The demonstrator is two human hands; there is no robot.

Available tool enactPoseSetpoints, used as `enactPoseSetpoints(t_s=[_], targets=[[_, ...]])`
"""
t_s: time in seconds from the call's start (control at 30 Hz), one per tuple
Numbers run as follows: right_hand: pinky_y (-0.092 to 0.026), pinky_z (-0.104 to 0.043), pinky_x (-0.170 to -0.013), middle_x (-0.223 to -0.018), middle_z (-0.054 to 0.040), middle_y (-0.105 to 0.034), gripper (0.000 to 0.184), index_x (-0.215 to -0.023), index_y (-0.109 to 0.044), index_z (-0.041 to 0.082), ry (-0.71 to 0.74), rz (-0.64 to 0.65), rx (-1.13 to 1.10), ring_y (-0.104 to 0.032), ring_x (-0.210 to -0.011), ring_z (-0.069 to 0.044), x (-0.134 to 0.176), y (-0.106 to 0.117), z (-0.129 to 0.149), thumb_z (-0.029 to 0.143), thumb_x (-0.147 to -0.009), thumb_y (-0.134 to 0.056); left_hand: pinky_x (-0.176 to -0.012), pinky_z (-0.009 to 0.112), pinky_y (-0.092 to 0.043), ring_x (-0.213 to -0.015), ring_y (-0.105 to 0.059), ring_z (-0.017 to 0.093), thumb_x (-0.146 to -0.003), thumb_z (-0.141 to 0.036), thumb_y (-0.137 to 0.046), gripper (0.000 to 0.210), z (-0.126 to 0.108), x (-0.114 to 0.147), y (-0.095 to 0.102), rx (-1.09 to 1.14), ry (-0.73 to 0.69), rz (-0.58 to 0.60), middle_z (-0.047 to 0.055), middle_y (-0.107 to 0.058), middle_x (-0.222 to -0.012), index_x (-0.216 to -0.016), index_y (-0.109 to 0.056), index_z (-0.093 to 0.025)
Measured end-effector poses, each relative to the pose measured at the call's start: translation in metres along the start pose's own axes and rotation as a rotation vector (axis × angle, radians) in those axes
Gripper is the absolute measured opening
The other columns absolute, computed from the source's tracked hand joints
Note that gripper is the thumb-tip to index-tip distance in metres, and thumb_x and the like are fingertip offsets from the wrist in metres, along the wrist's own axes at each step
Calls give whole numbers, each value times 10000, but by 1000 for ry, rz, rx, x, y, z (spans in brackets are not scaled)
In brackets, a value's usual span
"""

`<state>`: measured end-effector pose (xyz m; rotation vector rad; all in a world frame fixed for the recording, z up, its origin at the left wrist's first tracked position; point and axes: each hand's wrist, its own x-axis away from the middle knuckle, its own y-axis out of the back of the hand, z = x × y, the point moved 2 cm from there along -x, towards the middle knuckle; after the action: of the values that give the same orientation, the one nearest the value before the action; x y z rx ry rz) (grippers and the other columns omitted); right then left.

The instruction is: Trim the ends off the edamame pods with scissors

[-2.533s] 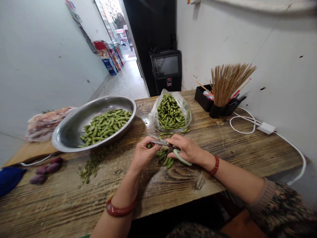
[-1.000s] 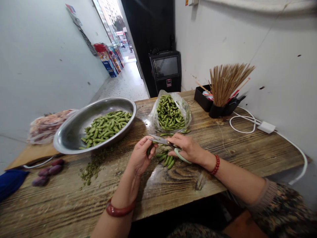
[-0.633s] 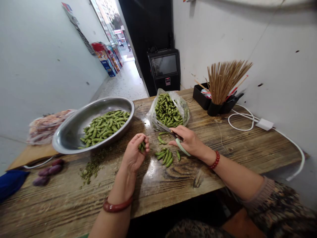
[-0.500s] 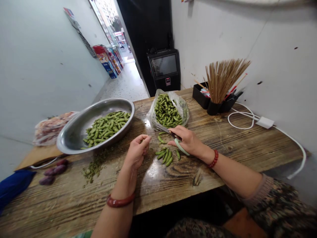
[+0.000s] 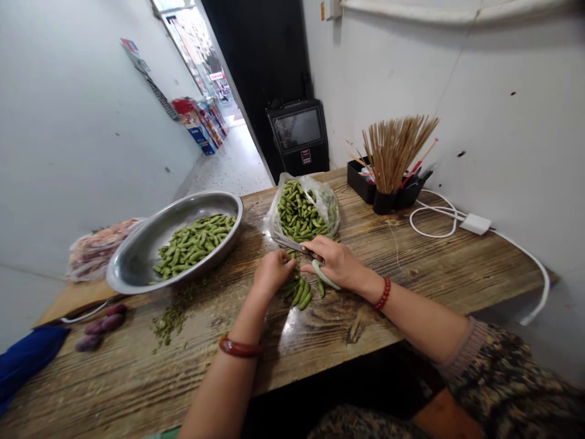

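My right hand point(image 5: 336, 259) is wrapped round a pair of scissors point(image 5: 292, 244) with pale green handles, their blades pointing left in front of the bag. Close beside it, my left hand point(image 5: 273, 271) is closed in a pinch among the loose pods; whatever is between its fingertips is too small to make out. Several green soybean pods point(image 5: 301, 294) lie on the wooden table point(image 5: 320, 353) just below both hands. Behind them stands an open clear plastic bag point(image 5: 333, 210) full of pods. A wide steel basin point(image 5: 132, 268) on the left holds more pods point(image 5: 196, 245).
Trimmed green bits point(image 5: 171, 320) lie below the basin, near purple-red bulbs point(image 5: 103, 326) and a blue cloth point(image 5: 31, 360). A bag of pinkish food point(image 5: 100, 247) sits at far left. Back right are skewers point(image 5: 395, 155) in a black holder and a white cable with an adapter point(image 5: 475, 224).
My left hand has moved right, over to the loose pods and near the scissors. My right hand still holds the scissors, whose blades now reach further left. The view has shifted slightly.
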<state>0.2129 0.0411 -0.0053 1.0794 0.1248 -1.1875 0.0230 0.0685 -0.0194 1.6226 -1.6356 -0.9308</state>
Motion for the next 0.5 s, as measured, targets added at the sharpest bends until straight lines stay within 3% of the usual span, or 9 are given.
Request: enactPoseSetpoints(t_s=[0.13,0.23,0.37,0.5], targets=[[-502,-279,-701,-958,-61,-585,442,-1195,-558,189,-10,-9,-15,-565,-730,-152,-1,1,0,278,-791,-714,-553,248,-331,-565,-497,151,-618,-226,-662,72,3,-4,-5,123,-16,-8,3,-589,-559,-604,-627,-165],[-503,-288,-717,-941,-61,-587,442,-1188,-566,186,-22,-19,-41,-571,-760,-163,-2,2,-1,280,-785,-720,-529,228,-343,-554,-487,130,-626,-232,-654,89,4,4,3,230,-4,-39,-6,-584,-590,-655,-617,-157],[-501,-292,-722,-941,-65,-593,454,-1184,-569,174,-33,-28,-74,-570,-769,-166,-2,1,-1,296,-777,-727,-441,185,-289,-451,-399,71,-627,-272,-709,195,3,23,20,698,131,9,-41,-540,-572,-720,-581,-158],[-498,-295,-698,-941,-62,-581,474,-1203,-560,182,-48,5,-80,-555,-744,-160,-1,-2,-1,316,-779,-723,-395,159,-221,-421,-374,30,-630,-278,-752,282,-5,37,29,1078,185,85,-5,-626,-707,-822,-585,-156]])
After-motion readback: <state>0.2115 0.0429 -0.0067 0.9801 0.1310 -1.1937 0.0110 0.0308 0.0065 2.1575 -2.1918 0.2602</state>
